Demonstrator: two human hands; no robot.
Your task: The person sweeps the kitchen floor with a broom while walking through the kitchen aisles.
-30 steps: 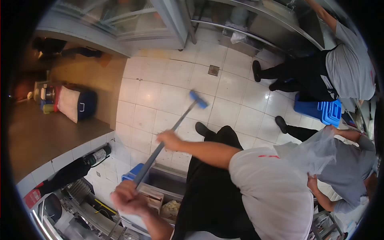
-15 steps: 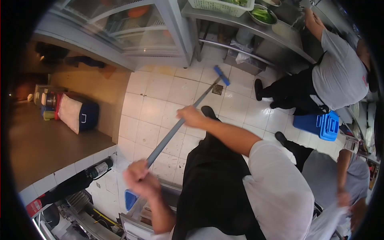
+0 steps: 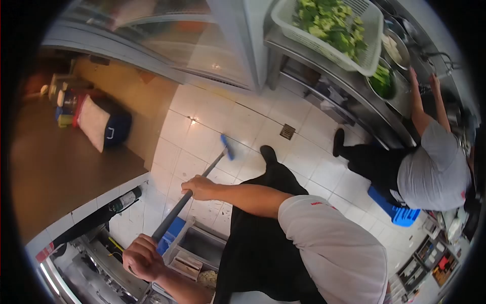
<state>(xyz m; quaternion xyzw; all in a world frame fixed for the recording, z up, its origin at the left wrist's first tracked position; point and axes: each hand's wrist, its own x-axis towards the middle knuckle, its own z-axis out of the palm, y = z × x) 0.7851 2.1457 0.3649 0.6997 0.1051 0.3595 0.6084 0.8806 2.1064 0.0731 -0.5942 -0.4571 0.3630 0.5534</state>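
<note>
A long-handled floor brush (image 3: 174, 210) slants across the view, with a grey pole and a narrow blue head (image 3: 227, 147) on the white tiles. My left hand (image 3: 144, 258) is closed around the upper end of its pole, low in the view. Farther down the pole, my right hand (image 3: 201, 188) also grips it, that arm stretched across my body. The blue head rests left of my shoe (image 3: 268, 153), and a square floor drain (image 3: 287, 131) lies beyond to the right.
A glass-door fridge (image 3: 202, 45) stands ahead. At right, a co-worker (image 3: 430, 172) works at a steel counter (image 3: 349, 86) bearing a basket of greens (image 3: 331, 30). A blue lidded bin (image 3: 400, 213) sits by them. Left is a brown raised surface (image 3: 66, 177); containers (image 3: 202, 245) are close beside me.
The brush head has been drawn from near the drain back towards me and leftward. Both hands have come lower and left with the pole. A second co-worker at lower right has left view.
</note>
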